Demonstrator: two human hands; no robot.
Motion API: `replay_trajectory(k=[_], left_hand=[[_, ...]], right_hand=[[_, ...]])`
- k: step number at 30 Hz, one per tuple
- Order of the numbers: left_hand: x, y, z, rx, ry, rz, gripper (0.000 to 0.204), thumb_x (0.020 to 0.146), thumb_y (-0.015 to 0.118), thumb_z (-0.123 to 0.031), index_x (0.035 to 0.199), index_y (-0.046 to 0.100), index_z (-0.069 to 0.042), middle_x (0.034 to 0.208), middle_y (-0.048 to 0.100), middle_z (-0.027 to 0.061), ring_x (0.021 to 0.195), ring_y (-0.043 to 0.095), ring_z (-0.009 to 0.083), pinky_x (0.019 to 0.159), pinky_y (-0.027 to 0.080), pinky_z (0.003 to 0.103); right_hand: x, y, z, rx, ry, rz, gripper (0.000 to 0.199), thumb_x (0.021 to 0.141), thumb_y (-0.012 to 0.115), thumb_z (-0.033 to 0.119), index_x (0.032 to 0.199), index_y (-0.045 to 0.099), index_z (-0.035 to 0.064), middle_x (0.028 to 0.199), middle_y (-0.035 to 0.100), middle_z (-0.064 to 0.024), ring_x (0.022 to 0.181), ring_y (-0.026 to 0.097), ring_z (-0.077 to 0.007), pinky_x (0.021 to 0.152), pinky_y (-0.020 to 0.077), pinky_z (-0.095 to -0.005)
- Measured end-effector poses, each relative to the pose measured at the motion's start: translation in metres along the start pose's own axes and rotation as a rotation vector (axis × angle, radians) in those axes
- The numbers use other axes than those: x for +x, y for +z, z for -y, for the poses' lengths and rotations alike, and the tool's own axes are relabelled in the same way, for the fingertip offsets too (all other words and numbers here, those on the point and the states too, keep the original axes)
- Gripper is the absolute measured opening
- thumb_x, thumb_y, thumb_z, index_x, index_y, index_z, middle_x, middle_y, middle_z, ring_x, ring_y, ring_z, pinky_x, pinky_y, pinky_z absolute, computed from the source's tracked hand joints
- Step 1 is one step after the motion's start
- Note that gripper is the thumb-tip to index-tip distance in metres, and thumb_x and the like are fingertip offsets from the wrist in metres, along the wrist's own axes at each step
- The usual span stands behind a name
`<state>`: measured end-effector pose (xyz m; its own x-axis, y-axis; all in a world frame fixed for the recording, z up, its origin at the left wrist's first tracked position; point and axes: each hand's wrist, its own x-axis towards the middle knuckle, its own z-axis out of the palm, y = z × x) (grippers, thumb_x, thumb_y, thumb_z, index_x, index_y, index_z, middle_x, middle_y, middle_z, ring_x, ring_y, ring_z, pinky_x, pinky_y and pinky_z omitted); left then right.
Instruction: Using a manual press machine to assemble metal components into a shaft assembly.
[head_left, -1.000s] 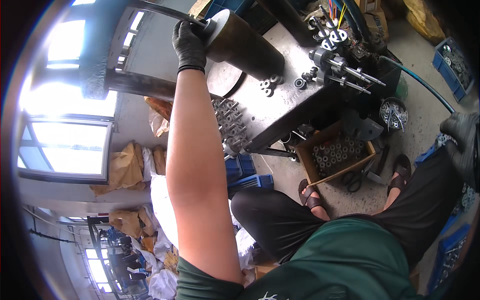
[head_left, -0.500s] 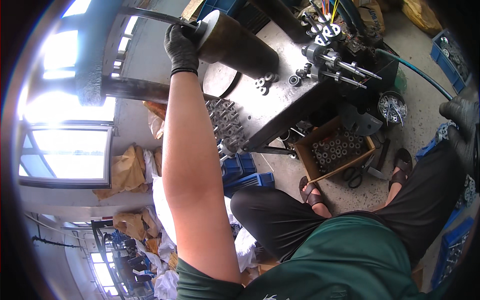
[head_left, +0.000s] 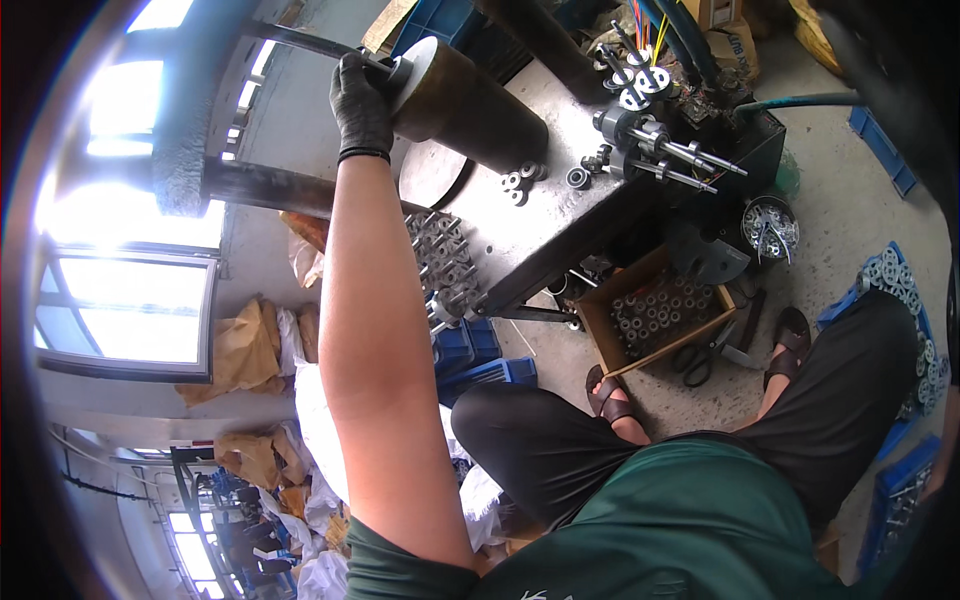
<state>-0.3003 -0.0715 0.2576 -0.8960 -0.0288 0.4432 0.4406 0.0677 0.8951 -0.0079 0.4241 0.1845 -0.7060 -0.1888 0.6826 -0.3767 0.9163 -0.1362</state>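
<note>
Metal cylinder (head_left: pixel 475 112) at the table, gloved left hand (head_left: pixel 362 112) at its collar

In the head view, the dark cylinder lies aslant across the upper middle of the picture. Its narrower-looking end is at the bright metal table (head_left: pixel 550 218); its broad, pale end face turns toward the upper left and bears a short collar (head_left: pixel 402 74). A dark rod (head_left: pixel 300 42) runs from the upper left toward that collar. The left hand, in a dark glove, is just beside the end face, fingers curled where rod and collar come together. Whether they pinch the collar, the rod or something hidden between cannot be told. A blurred dark form fills the upper right rim; whether it is the right hand, and how its fingers stand, cannot be told either.

Beside the cylinder, a few small rings (head_left: pixel 513 182) sit on the table, with a bearing (head_left: pixel 578 178) near them. Shafts (head_left: pixel 690 153) jut out past the table's right side, and a cluster of pinned metal parts (head_left: pixel 438 250) stands near its left edge, by the forearm. On the floor below, a tan box (head_left: pixel 598 335) holds many more rings, with black-handled scissors (head_left: pixel 693 372) and a hammer (head_left: pixel 742 340) just beside it.
</note>
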Motion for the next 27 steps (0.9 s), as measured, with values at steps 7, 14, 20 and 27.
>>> replay_trajectory(k=[7, 14, 20, 27], left_hand=[[-0.006, 0.008, -0.005, -0.028, 0.007, 0.017, 0.028, 0.105, 0.053, -0.032, 0.11, 0.056, -0.005, 0.091, 0.061, 0.0097, 0.08, 0.063, 0.022, 0.077, 0.06, 0.037], [-0.018, 0.013, -0.025, 0.023, -0.07, -0.025, 0.02, 0.104, 0.058, -0.02, 0.116, 0.06, -0.005, 0.094, 0.065, 0.0081, 0.083, 0.064, 0.018, 0.075, 0.058, 0.034], [-0.085, 0.037, -0.038, 0.168, 0.464, -0.002, 0.028, 0.097, 0.068, -0.017, 0.117, 0.058, -0.001, 0.106, 0.064, 0.0059, 0.098, 0.06, 0.0149, 0.09, 0.05, 0.03], [-0.264, 0.079, -0.027, -0.294, 0.124, 0.172, 0.05, 0.1, 0.062, -0.049, 0.122, 0.057, -0.004, 0.091, 0.061, 0.0018, 0.074, 0.057, 0.0099, 0.061, 0.046, 0.024]], right_hand=[[0.132, -0.01, 0.027, -0.082, 0.14, 0.128, 0.031, 0.089, 0.066, 0.023, 0.111, 0.069, 0.0018, 0.096, 0.073, -0.0182, 0.087, 0.072, -0.0307, 0.08, 0.0565, -0.0413], [0.192, -0.033, 0.075, -0.331, 0.423, 0.307, 0.034, 0.092, 0.064, 0.033, 0.109, 0.071, 0.0045, 0.093, 0.075, -0.0155, 0.081, 0.072, -0.0287, 0.076, 0.0561, -0.0407], [0.192, -0.032, 0.071, -0.189, 0.406, 0.301, 0.038, 0.099, 0.057, 0.038, 0.111, 0.07, 0.0034, 0.105, 0.074, -0.0155, 0.098, 0.07, -0.0303, 0.091, 0.0526, -0.0416], [0.176, -0.013, 0.048, -0.629, -0.171, 0.168, 0.038, 0.106, 0.045, 0.036, 0.125, 0.066, 0.0113, 0.105, 0.072, -0.0191, 0.109, 0.067, -0.0315, 0.113, 0.0358, -0.0414]])
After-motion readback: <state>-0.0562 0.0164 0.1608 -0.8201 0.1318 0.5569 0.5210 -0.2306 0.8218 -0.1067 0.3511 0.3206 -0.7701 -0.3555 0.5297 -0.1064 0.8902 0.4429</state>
